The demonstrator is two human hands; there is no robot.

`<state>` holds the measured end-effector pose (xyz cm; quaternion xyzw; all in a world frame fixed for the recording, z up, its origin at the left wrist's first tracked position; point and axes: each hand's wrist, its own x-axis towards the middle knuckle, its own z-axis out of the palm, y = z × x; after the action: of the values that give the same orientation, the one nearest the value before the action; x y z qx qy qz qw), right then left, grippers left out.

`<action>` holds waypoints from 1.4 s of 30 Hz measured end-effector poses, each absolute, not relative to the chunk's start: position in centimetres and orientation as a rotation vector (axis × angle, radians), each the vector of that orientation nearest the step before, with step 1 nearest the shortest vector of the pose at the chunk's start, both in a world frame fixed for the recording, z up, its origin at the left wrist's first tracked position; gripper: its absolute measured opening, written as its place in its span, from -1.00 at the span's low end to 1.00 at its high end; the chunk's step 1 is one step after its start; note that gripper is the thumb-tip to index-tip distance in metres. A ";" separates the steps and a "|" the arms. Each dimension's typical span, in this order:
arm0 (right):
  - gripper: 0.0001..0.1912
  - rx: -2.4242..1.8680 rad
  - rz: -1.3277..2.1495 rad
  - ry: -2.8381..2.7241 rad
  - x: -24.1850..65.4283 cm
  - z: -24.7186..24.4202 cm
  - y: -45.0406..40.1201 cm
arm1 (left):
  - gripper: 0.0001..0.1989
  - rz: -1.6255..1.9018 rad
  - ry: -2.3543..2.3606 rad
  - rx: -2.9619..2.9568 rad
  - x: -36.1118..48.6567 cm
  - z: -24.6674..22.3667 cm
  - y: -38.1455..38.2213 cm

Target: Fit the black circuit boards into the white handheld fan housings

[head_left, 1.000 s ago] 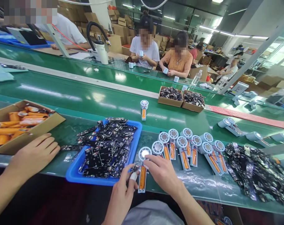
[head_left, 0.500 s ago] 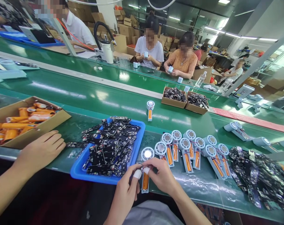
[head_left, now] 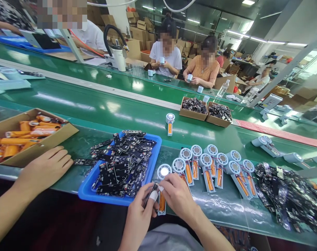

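My left hand [head_left: 140, 213] is closed around a narrow black circuit board [head_left: 151, 192], with white tape on the thumb. My right hand [head_left: 179, 198] meets it at the board's upper end, fingertips pinched together; what they pinch is too small to make out. Right under both hands lies a light-blue handheld fan body [head_left: 164, 171] with an orange battery [head_left: 162, 202] in its handle, partly covered by my fingers. Left of my hands stands a blue tray [head_left: 89, 199] heaped with black circuit boards [head_left: 124, 164].
Several fan bodies [head_left: 206, 160] with batteries lie to the right, beside a pile of black boards [head_left: 286, 198]. A co-worker's hand [head_left: 47, 165] rests near a carton [head_left: 67, 134] of orange batteries. One fan body [head_left: 170, 120] sits on the green belt [head_left: 137, 115]. People work across it.
The circuit board in my left hand has tilted up and shows more. My right hand has shifted slightly, its fingers curling closer together. The co-worker's hand stays put.
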<state>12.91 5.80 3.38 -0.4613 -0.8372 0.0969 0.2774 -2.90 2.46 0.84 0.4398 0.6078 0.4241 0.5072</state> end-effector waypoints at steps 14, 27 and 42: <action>-0.80 -1.210 0.270 -2.237 12.3 2.2 6.1 | -0.58 1.011 1.478 1.259 -4.2 1.2 2.8; -0.83 -1.304 0.067 -2.419 12.6 3.8 5.7 | -0.62 1.076 1.424 1.747 -4.5 1.4 3.0; -0.81 -1.176 0.636 -2.148 13.0 3.8 7.0 | -0.61 0.841 1.308 1.343 -5.7 3.2 4.6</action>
<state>13.00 6.97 3.80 -0.4433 -0.8096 0.2398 0.3008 -5.67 4.65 3.19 0.5594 0.5447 0.3504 0.5173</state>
